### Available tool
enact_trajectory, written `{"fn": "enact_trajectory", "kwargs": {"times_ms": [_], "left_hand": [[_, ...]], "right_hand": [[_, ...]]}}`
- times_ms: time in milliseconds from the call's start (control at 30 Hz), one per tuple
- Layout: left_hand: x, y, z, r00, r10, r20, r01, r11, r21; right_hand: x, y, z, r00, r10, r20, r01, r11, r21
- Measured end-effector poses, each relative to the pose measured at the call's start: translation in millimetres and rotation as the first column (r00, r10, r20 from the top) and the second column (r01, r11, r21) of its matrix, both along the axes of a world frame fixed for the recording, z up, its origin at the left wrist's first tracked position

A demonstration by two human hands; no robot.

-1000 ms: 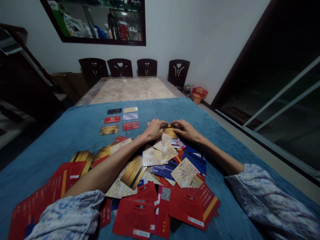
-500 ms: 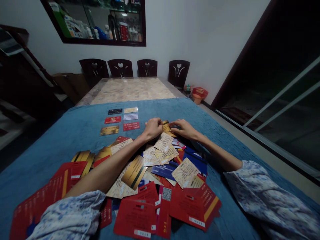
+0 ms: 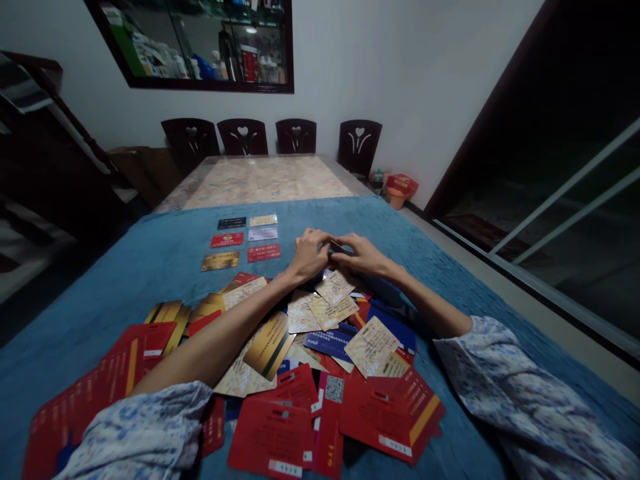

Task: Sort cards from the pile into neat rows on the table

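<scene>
At the far edge of a loose pile of cards, my left hand (image 3: 310, 256) and my right hand (image 3: 367, 256) meet with curled fingers. Between their fingertips is a card (image 3: 337, 246), tilted up nearly edge-on, its face mostly hidden. Just below them lie cream patterned cards (image 3: 336, 287), overlapping a blue card (image 3: 330, 341). A gold card with a dark stripe (image 3: 270, 347) sits beneath my left forearm. Closest to me are several red cards (image 3: 270, 430), with one bearing a QR code (image 3: 334, 389).
Left of my hands, cards lie face up in two columns, among them a black card (image 3: 232, 223) and a red card (image 3: 264, 252). A blue cloth (image 3: 165, 267) covers the near table; its far part has a marbled top (image 3: 265, 179). Dark chairs (image 3: 243, 137) stand behind.
My hands have come closer together, and the gold card between them has been lifted and tilted from the pile. A cream card beneath has shifted slightly right.
</scene>
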State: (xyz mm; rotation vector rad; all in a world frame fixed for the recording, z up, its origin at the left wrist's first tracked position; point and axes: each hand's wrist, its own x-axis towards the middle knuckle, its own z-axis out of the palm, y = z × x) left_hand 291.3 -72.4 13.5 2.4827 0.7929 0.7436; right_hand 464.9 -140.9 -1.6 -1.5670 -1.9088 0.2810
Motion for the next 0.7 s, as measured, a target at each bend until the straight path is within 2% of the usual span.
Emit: {"fn": "enact_trajectory", "kwargs": {"times_ms": [67, 133, 233, 333, 467, 533, 700], "left_hand": [[-0.2, -0.2, -0.5, 1.0, -0.013, 0.013, 0.013, 1.0, 0.004], [-0.5, 0.2, -1.1, 1.0, -0.003, 0.027, 0.003, 1.0, 0.006], [-1.3, 1.7, -2.3, 0.997, 0.068, 0.021, -0.067, 0.998, -0.002], [-2.3, 4.0, -3.7, 0.991, 0.133, -0.01, -0.134, 0.99, -0.043], [-1.8, 7.1, -5.2, 0.988, 0.149, -0.031, -0.152, 0.983, -0.101], [-1.0, 8.4, -5.4, 0.987, 0.158, -0.036, -0.16, 0.982, -0.103], [-2.1, 12.2, -5.6, 0.98, 0.197, -0.039, -0.2, 0.977, -0.075]], "right_hand": [[1.4, 0.4, -1.9, 0.999, -0.027, -0.035, 0.027, 1.0, -0.003], [1.5, 1.2, -2.6, 0.992, -0.006, -0.129, 0.002, 1.0, -0.025], [0.7, 2.3, -2.9, 0.953, 0.014, -0.302, -0.025, 0.999, -0.031], [0.6, 3.0, -4.7, 0.884, -0.001, -0.467, -0.017, 0.999, -0.034], [2.4, 4.0, -8.8, 0.771, 0.047, -0.635, -0.096, 0.994, -0.043], [4.2, 5.1, -10.9, 0.78, 0.037, -0.625, -0.067, 0.997, -0.025], [10.1, 8.4, -17.8, 0.871, -0.054, -0.488, 0.055, 0.998, -0.012]]}}
